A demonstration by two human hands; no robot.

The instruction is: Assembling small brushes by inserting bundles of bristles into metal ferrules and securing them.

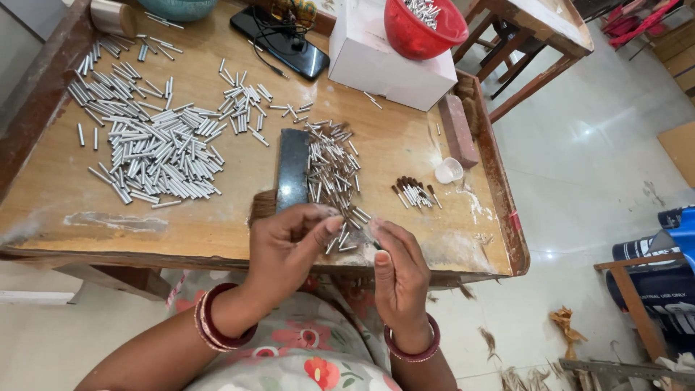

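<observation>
My left hand [289, 242] pinches one small metal tube [332, 245] at the table's near edge, its long axis slanting toward my right hand [397, 264], whose fingers curl close beside it (whether they grip anything, I cannot tell). Just beyond the tube lies a loose tube heap [331, 174] against a dark stone slab [292, 168]. Farther left spreads the big tube pile [148, 145]; beyond, a red bowl [423, 29] on a white box [387, 61].

Silver metal tubes [156, 148] scattered on brown wooden table [65, 188], red bowl [423, 32] on white box [387, 58], black phone [279, 42] beside it, floral-patterned garment [304, 355] below table
</observation>
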